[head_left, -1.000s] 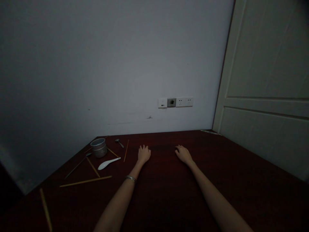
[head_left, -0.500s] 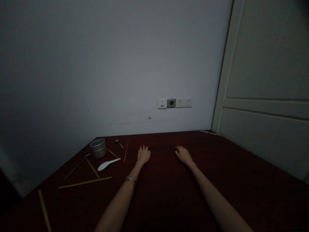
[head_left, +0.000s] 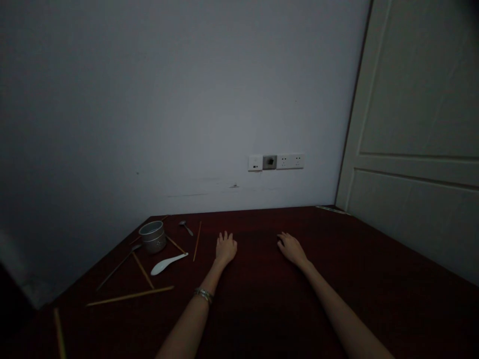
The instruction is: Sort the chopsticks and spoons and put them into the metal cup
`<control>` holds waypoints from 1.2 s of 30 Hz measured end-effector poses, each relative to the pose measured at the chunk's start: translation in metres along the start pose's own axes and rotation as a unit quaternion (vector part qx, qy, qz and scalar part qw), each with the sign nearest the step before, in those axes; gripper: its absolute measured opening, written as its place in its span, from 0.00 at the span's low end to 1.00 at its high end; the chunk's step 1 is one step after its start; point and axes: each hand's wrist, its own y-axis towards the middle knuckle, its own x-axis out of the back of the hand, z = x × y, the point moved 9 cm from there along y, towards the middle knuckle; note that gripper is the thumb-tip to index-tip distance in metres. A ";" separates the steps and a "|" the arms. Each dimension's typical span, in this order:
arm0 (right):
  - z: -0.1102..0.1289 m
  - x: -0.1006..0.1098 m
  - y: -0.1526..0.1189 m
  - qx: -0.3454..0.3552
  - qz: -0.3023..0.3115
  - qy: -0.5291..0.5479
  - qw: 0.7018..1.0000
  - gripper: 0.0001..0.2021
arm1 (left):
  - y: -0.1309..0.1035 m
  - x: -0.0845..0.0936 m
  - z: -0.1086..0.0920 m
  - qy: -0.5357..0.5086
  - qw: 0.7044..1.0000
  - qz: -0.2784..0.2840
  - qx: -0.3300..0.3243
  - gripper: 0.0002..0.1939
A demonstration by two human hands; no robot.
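Observation:
My left hand point(head_left: 226, 248) lies palm down on the dark red table point(head_left: 258, 299), fingers spread and holding nothing. A bracelet point(head_left: 203, 294) circles that wrist. To its left, the closest thing is a thin wooden chopstick point(head_left: 197, 241). Past that are a white soup spoon point(head_left: 168, 264), a small metal spoon point(head_left: 186, 228) and a grey metal cup point(head_left: 153, 237) standing upright. My right hand point(head_left: 292, 248) rests on the bare tabletop to the right, its fingers stretched and slightly bent, with nothing in it.
A long-handled metal spoon point(head_left: 119, 267) and several chopsticks, one point(head_left: 130, 296) nearer me, lie scattered around the cup. The table meets a pale wall with sockets point(head_left: 290, 161). A panelled door point(head_left: 415, 184) borders the right side. A thin strip point(head_left: 333, 210) lies at the far right corner.
The whole view has shifted a little, so the table and its things sit slightly lower in the picture. Both hands stay resting on the tabletop, and the objects keep their places.

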 end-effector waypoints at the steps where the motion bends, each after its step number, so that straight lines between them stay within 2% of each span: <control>1: 0.000 -0.001 0.000 0.003 -0.001 -0.001 1.000 0.21 | 0.000 0.000 0.000 -0.001 1.000 0.002 0.002 0.25; 21: -0.007 -0.014 0.001 0.016 -0.027 -0.013 0.999 0.21 | -0.007 0.005 -0.002 -0.024 1.000 0.013 0.012 0.25; 23: -0.009 -0.012 0.002 0.016 -0.040 0.009 0.999 0.21 | -0.008 0.003 -0.002 -0.022 1.000 0.009 0.009 0.25; 26: -0.005 0.001 0.007 0.008 -0.059 0.101 0.993 0.20 | -0.009 0.004 -0.003 -0.015 1.000 0.003 0.009 0.25; 29: 0.013 0.023 0.019 -0.017 -0.058 0.214 0.975 0.20 | -0.011 0.016 -0.008 -0.010 1.000 0.009 0.001 0.25; 33: 0.065 0.057 0.038 0.008 -0.061 0.347 0.936 0.17 | -0.015 0.045 -0.019 -0.062 0.991 0.099 -0.060 0.20; 36: 0.107 0.061 0.046 0.005 -0.003 0.506 0.863 0.15 | -0.027 0.094 -0.022 -0.113 0.982 0.084 -0.129 0.21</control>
